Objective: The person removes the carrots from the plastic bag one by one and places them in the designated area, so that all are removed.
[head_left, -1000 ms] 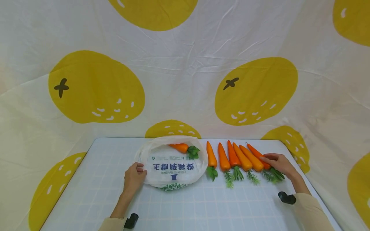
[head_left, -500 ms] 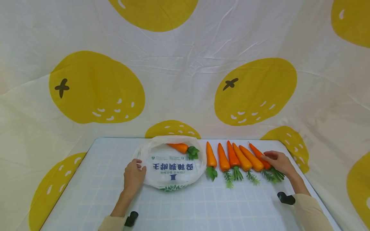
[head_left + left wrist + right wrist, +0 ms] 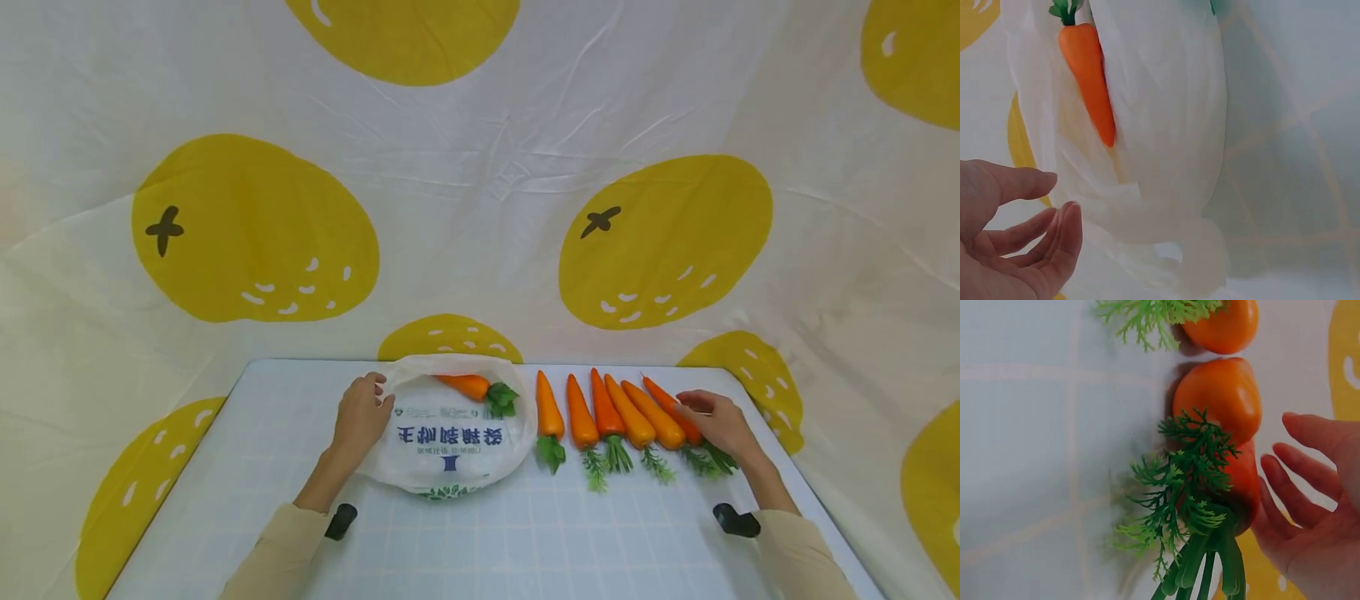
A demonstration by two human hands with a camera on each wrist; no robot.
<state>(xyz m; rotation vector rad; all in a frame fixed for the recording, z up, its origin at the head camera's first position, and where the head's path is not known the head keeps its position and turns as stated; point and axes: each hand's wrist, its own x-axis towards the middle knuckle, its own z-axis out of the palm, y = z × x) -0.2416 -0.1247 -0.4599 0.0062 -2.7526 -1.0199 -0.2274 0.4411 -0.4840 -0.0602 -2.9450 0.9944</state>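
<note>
A white plastic bag [image 3: 491, 475] with blue and green print lies with its mouth spread wide. Inside its far side is an orange carrot [image 3: 467, 385] with leafy green tops, also visible in the left wrist view [image 3: 1090, 78]. My left hand [image 3: 363, 417] is at the bag's left rim, fingers loosely bent. The left wrist view shows a gap between thumb and fingertips, with nothing held. My right hand [image 3: 720, 421] hovers beside the rightmost carrot [image 3: 660, 396], a red-orange one with thick green stalks. In the right wrist view, its relaxed fingers [image 3: 1297, 506] reach that carrot's side.
Several more carrots with green tops, such as an orange carrot [image 3: 548, 408] beside the bag, lie in a row on the pale checked table [image 3: 570, 550]. A white curtain with yellow fruit prints [image 3: 465, 250] hangs behind the table's far edge.
My left hand has moved away from me along the bag's left rim, toward the far side. My right hand has stayed by the rightmost carrot, shifting only slightly.
</note>
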